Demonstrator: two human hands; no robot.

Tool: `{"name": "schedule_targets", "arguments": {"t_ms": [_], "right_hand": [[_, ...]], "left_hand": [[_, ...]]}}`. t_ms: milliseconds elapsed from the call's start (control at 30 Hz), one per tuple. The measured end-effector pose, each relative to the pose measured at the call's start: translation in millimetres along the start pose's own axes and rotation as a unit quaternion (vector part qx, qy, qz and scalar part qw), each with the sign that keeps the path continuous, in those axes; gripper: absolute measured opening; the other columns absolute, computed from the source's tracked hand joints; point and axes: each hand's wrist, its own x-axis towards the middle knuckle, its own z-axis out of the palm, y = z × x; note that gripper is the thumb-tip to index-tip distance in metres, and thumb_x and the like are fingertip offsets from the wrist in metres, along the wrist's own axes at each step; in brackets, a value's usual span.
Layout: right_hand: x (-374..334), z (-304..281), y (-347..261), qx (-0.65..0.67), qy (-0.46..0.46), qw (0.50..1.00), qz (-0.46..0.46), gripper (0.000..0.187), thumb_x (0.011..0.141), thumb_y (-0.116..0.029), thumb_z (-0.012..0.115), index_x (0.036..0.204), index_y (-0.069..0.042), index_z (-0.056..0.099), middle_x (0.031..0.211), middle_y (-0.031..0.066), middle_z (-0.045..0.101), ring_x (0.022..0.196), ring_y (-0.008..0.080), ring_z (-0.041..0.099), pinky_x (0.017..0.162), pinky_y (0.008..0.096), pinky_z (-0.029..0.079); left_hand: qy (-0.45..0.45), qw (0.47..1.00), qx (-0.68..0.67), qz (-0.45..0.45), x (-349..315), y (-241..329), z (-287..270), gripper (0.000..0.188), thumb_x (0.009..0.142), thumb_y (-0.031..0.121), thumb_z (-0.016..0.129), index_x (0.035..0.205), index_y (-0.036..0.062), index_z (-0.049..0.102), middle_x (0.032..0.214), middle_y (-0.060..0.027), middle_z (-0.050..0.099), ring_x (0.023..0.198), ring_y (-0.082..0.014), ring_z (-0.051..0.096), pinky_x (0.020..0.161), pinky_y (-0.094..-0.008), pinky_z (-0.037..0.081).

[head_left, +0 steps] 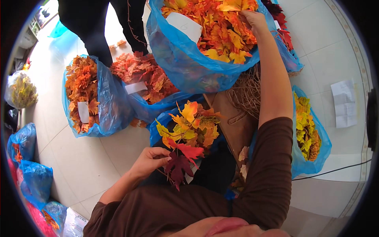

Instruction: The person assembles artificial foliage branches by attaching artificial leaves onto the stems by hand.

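My left hand [150, 161] is closed in a pinch on artificial maple leaves, near my lap. A dark maroon leaf [179, 166] hangs at its fingertips, and a red leaf [184, 149] fans out just above. Beyond them are yellow-and-orange leaves [191, 128] over a small blue bag; whether they belong to the same bunch I cannot tell. My right arm stretches far forward. Its hand [252, 20] pinches an orange maple leaf [237, 5] at the top of a large blue bag [173, 65] heaped with orange and yellow leaves; the fingertips are partly hidden.
Blue bags of rust-brown leaves [81, 89] and coral leaves [138, 69] stand at left, yellow-green leaves [302, 126] at right. Brown twigs [246, 93] lie by a wooden board [229, 126]. A person's dark-trousered legs [92, 27] stand ahead. A black cable [335, 170] crosses the right floor.
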Motion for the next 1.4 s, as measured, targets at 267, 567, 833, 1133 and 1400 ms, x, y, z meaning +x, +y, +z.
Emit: {"name": "schedule_targets", "arguments": {"t_ms": [267,567,833,1133,1400], "right_hand": [[-57,-38,-27,-0.416,-0.025,0.894,-0.163,0.012,0.067,-0.006,0.059,0.077,-0.001,0.064,0.068,0.0081,0.062,0.069,0.0214,0.062,0.060,0.0342,0.046],[-203,-98,-147,-0.333,0.219,0.796,-0.456,0.018,0.067,-0.008,0.059,0.085,-0.005,0.062,0.085,0.0161,0.061,0.078,0.0307,0.058,0.067,0.0365,0.045],[-486,-168,-127,0.206,0.194,0.941,-0.185,0.013,0.082,-0.003,0.056,0.094,0.000,0.055,0.081,0.0108,0.056,0.067,0.0183,0.054,0.061,0.0291,0.043],[-563,-148,-90,0.320,0.006,0.943,-0.088,0.015,0.076,-0.004,0.059,0.090,-0.001,0.057,0.071,0.0124,0.053,0.066,0.0217,0.053,0.062,0.0310,0.042],[-575,-135,-90,0.458,0.178,0.868,-0.065,0.018,0.075,0.004,0.061,0.092,0.002,0.057,0.083,0.0111,0.058,0.072,0.0188,0.057,0.069,0.0262,0.045]], "left_hand": [[-0.043,0.999,0.000,-0.027,-9,2,10,0.011,0.080,0.003,0.059,0.090,-0.0003,0.060,0.079,-0.0032,0.061,0.070,-0.0097,0.058,0.065,-0.0232,0.048],[-0.074,0.982,-0.150,-0.086,-2,-20,40,0.017,0.080,-0.006,0.048,0.092,0.0026,0.057,0.091,-0.0090,0.061,0.078,-0.0210,0.062,0.064,-0.0349,0.053],[-0.107,0.987,-0.091,-0.072,-5,-11,101,0.020,0.081,0.001,0.053,0.101,0.0002,0.052,0.084,-0.0073,0.058,0.073,-0.0173,0.059,0.059,-0.0273,0.050],[-0.218,0.974,-0.067,-0.005,-24,-9,210,0.023,0.082,0.011,0.057,0.101,-0.0002,0.052,0.087,-0.0080,0.058,0.076,-0.0144,0.057,0.063,-0.0227,0.047],[-0.210,0.977,-0.035,0.009,-56,-20,252,0.018,0.082,0.009,0.057,0.098,-0.0007,0.056,0.084,-0.0071,0.060,0.074,-0.0139,0.060,0.063,-0.0227,0.049]]}}
